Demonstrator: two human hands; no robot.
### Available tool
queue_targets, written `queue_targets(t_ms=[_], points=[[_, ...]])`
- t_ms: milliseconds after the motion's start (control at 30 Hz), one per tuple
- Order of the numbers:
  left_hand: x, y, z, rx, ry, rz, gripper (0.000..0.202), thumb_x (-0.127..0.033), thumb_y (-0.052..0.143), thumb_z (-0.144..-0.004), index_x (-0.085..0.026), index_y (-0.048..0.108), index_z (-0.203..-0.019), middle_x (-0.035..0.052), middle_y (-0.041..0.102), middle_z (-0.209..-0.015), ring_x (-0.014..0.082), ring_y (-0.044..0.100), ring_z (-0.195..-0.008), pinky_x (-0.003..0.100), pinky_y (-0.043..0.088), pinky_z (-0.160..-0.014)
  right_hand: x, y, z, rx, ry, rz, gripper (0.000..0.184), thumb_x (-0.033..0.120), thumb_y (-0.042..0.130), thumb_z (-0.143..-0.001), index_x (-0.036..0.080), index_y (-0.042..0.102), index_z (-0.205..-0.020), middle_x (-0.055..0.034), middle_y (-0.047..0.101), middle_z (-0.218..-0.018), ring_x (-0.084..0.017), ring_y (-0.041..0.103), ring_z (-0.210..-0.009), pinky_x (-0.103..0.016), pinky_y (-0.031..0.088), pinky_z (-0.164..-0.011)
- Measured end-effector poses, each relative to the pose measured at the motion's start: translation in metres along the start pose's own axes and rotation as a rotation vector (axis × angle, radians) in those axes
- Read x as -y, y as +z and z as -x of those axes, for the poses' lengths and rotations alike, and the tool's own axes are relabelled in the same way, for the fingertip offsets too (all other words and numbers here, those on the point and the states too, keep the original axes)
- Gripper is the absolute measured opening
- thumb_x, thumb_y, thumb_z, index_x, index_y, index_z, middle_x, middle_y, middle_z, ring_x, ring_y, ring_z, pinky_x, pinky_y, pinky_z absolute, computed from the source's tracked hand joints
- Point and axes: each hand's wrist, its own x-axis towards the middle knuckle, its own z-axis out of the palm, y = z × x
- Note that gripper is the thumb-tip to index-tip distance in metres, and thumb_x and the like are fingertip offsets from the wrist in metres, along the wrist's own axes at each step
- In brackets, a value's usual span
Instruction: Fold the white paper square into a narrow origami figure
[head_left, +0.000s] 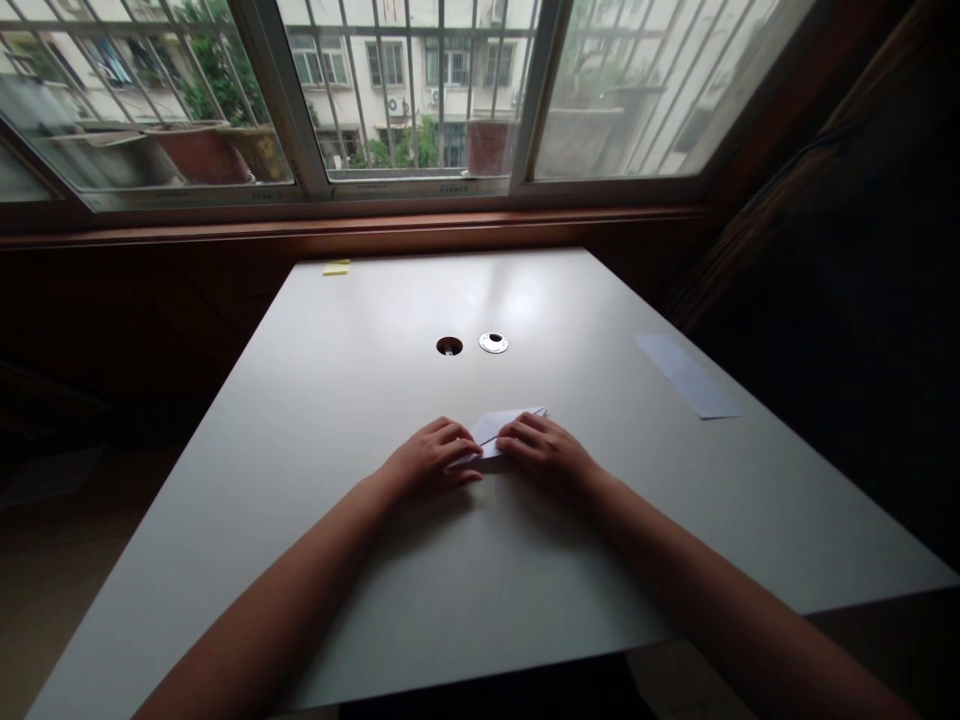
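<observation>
A folded sheet of white paper (501,424) lies near the middle of the white table, with slanted creases and a pointed far right corner. My left hand (439,452) grips its left end, the fingers bent over the edge and the thumb beneath them, nearer to me. On the right part rests my right hand (546,446), its fingertips curled together and pressing on the paper. Both hands partly cover the sheet, so its full shape is hidden.
The white table (360,350) has a round hole (449,346), and a silver ring-shaped cover (493,343) lies beside it. A loose white paper strip (686,375) lies near the right edge. Yellow sticky notes (337,267) sit at the far left corner. A barred window (412,90) stands behind.
</observation>
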Motion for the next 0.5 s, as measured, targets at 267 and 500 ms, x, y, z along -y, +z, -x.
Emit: queue_targets(t_ms=[267,500], points=[[-0.0066,0.0025,-0.0009,0.023,-0.053,-0.080,0.016,-0.027,0.053,-0.096,-0.020,0.065,-0.106,0.0075,0.066,-0.104,0.0184,0.060,-0.098,0.032,0.051,-0.089,0.0034,0.0029,-0.0029,0.024,0.083,-0.089,0.017,0.020,0.050,-0.096,0.022,0.065,-0.105,-0.0080,0.067,-0.103,-0.021,0.055,-0.092,-0.035,0.047,-0.078],[-0.0093,0.0069,0.0053,-0.051,-0.147,-0.088,0.016,-0.016,0.051,-0.096,-0.021,0.065,-0.101,0.0069,0.067,-0.110,0.0176,0.064,-0.103,0.034,0.052,-0.092,0.0059,-0.0026,-0.0064,0.000,0.105,-0.169,0.017,0.033,0.057,-0.095,0.027,0.069,-0.105,-0.0067,0.069,-0.101,-0.020,0.057,-0.088,-0.034,0.049,-0.076]])
